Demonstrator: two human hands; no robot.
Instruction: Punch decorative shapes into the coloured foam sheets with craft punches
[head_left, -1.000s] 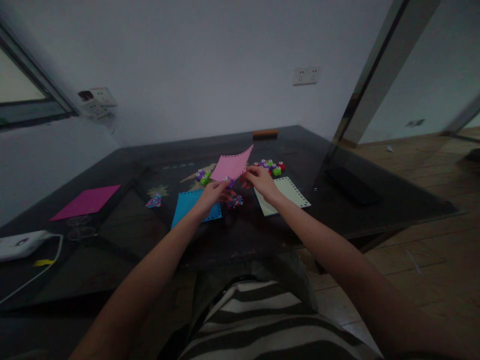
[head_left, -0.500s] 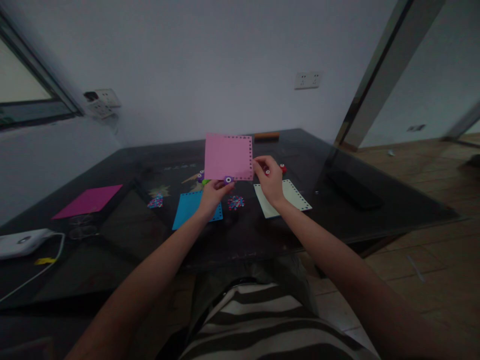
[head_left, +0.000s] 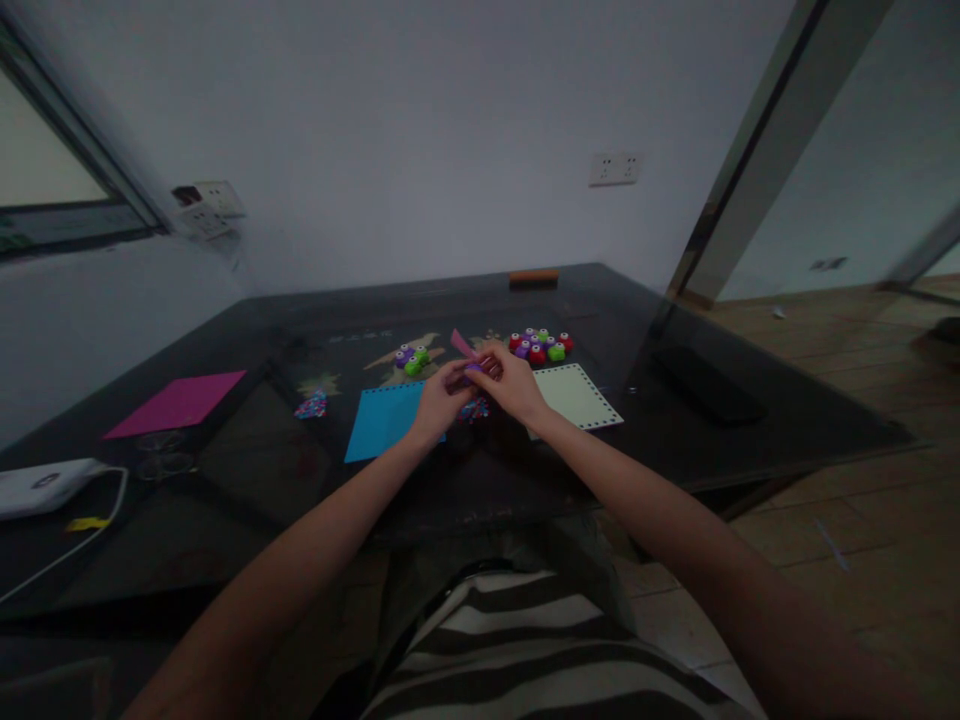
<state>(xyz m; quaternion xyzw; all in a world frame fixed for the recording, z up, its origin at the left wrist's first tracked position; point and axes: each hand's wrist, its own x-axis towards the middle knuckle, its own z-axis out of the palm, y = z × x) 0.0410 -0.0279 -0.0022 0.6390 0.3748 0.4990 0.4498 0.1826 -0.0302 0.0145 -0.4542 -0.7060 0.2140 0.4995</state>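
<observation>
My left hand (head_left: 441, 398) and my right hand (head_left: 514, 382) meet above the middle of the table, fingers closed. Between them is a small purple craft punch (head_left: 473, 371), mostly covered by fingers; my left hand grips it and my right fingers are against it. A sheet of pink paper (head_left: 463, 345), seen almost edge-on, rises from between the hands, its lower part hidden; my right hand seems to pinch it. Beneath the hands lies a pile of colourful paper bits (head_left: 474, 409), partly covered. Blue paper (head_left: 386, 420) and pale yellow paper (head_left: 574, 395), both with punched edges, lie either side.
Several red, green and purple punches (head_left: 540, 346) sit behind the yellow paper, and a smaller group (head_left: 412, 358) behind the blue. Further left are another confetti pile (head_left: 311, 405), a magenta sheet (head_left: 176, 403) and a white power strip (head_left: 49, 485). A black object (head_left: 705, 385) lies right.
The pink sheet has been lowered and tipped from facing me to nearly edge-on. My right hand has moved left and down to join my left hand at the purple punch.
</observation>
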